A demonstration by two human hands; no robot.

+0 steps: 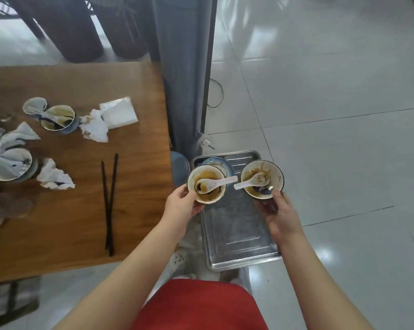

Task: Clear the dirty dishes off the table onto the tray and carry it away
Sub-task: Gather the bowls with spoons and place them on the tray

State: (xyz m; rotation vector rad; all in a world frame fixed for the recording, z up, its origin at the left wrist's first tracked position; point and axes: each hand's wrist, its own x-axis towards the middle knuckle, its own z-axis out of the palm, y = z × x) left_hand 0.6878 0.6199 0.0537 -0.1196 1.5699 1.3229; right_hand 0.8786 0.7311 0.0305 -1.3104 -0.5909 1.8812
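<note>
Left hand [181, 203] curls round the near rim of left bowl [213, 197]; right hand [281, 214] does the same on right bowl [275, 176]. Both bowls hang over the far half of the tray [237, 236], apparently not set down yet. Blue dish [222, 163] sits in the tray's far-left corner. Spoons [215, 184] lie loose, handles nearly tip to tip, so lower level and one at a time to avoid a clash. Pack tight beside the dish, keeping the near half free. More bowls [58, 117] and chopsticks [109, 203] wait on the table [82, 229].
</note>
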